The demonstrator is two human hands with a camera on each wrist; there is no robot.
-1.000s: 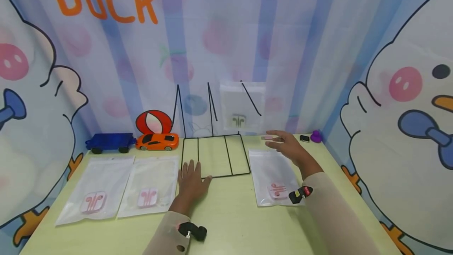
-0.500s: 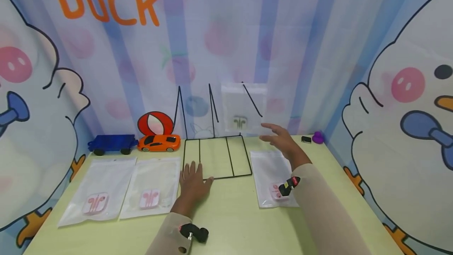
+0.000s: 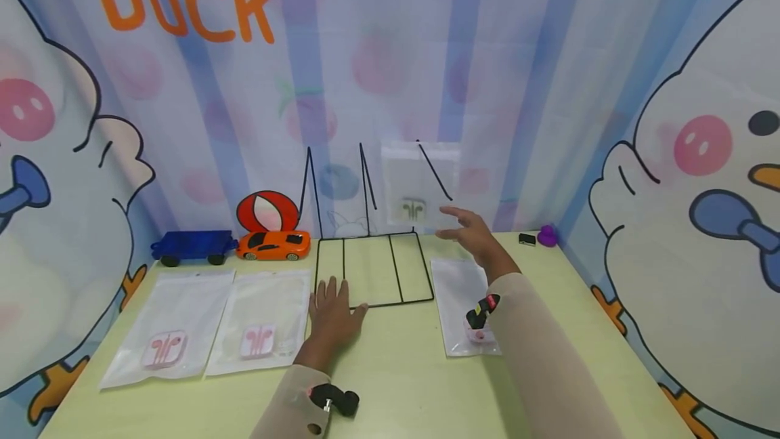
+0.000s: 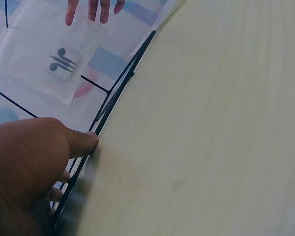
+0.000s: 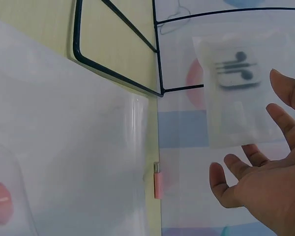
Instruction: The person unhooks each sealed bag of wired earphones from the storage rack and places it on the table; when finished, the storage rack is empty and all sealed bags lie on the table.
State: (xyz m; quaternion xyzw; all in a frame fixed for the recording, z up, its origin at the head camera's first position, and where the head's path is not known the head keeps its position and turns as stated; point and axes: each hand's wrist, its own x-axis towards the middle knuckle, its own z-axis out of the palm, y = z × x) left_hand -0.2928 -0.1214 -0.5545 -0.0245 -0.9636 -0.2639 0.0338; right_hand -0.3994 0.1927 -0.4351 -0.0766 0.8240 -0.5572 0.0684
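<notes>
A black wire rack [image 3: 401, 269] with upright prongs stands at the middle back of the table. My left hand [image 3: 334, 314] rests spread over the front left of its base, thumb by the front bar. From the right prong hangs a clear zip bag [image 3: 420, 175] holding earphones in a case [image 3: 413, 209] near its bottom. My right hand [image 3: 472, 236] hovers just right of that bag, fingers extended and apart, holding nothing. Below the right forearm lies another zip bag [image 3: 453, 290], its pink earphone case [image 3: 481, 336] partly hidden by the wrist camera.
Two more zip bags [image 3: 189, 303] with pink earphone cases lie at the left. Behind them stand a blue toy trailer [image 3: 193, 247] and an orange toy car [image 3: 274, 246]. At the back right are a small black item [image 3: 527, 240], a purple item [image 3: 547, 236] and a small pink stick [image 5: 158, 183].
My right hand has moved left, from above the back right of the table to beside the hanging bag. The left hand stays on the rack's base.
</notes>
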